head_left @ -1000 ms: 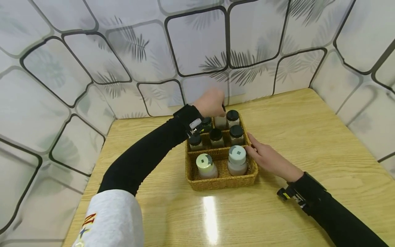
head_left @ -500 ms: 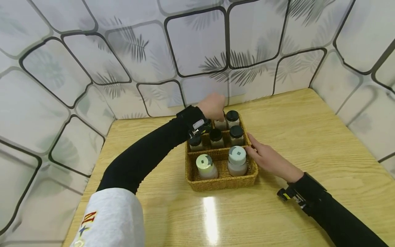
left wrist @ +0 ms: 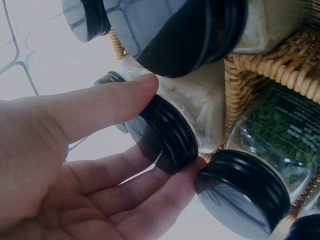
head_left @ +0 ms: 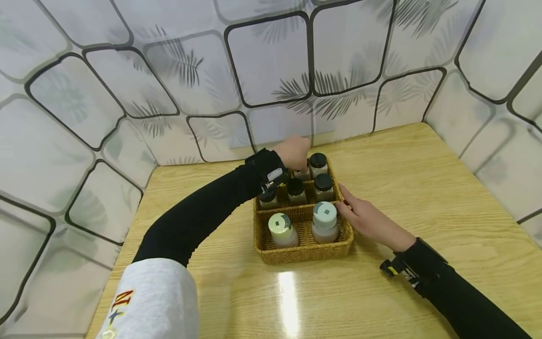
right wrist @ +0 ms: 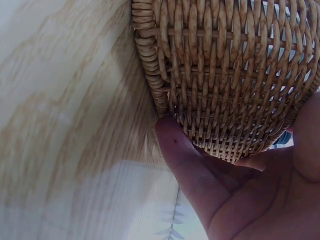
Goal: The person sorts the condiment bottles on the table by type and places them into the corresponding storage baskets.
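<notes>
A woven basket point(head_left: 305, 254) with compartments stands on the table, holding several jars. My left hand point(head_left: 293, 153) is over its back compartment. The left wrist view shows that thumb and fingers around the black lid point(left wrist: 172, 135) of a clear jar point(left wrist: 200, 107) with pale contents, pinching it. Beside it are a jar of green flakes point(left wrist: 280, 135) and another black-lidded jar point(head_left: 318, 162). My right hand point(head_left: 372, 221) holds the basket's right side, thumb at the rim. In the right wrist view, a finger point(right wrist: 182, 155) touches the wicker wall near its bottom edge.
In the front compartment stand a yellow-lidded jar point(head_left: 282, 230) and a pale-blue-lidded jar point(head_left: 325, 221). The middle row holds black-lidded jars, such as one at the right point(head_left: 323, 186). Patterned walls point(head_left: 271, 61) close off the wooden table point(head_left: 406, 179) behind and at both sides.
My left hand has come down with the jar, which now sits lower in the back compartment. My right hand has stayed at the basket's side.
</notes>
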Demonstrator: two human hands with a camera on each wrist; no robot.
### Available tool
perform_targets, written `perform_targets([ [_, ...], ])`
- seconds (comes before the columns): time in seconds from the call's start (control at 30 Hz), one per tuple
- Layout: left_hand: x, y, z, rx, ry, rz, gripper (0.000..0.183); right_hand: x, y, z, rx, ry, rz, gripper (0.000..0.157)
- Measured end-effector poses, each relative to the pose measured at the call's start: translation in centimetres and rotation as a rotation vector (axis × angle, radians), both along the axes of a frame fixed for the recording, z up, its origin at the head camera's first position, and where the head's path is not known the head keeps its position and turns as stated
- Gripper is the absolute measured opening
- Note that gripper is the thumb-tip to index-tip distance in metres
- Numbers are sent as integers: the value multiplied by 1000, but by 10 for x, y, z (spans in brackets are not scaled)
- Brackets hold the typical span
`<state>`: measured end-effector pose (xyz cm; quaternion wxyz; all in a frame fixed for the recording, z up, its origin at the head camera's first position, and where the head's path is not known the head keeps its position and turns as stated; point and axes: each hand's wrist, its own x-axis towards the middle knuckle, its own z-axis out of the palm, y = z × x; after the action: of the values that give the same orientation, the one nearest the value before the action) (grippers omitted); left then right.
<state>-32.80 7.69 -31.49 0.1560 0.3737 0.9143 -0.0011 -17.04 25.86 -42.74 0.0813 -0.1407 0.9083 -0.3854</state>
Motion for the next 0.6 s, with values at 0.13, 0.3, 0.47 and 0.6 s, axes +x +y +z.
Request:
perform_targets([
  [0.13,-1,0,-1,-1,-5,1,43,0,0,0,4,-26,-4,68],
  [0.3,-1,0,-2,2,-16,7,36,0,0,-1,5,-22,-3,68],
  [0.47,0,1,-1,9,-22,4,30,0,0,-1,3,-22,-4,67],
  [0.6,-1,0,0,12,-28,9,27,0,0,-1,6,-15,-1,67],
])
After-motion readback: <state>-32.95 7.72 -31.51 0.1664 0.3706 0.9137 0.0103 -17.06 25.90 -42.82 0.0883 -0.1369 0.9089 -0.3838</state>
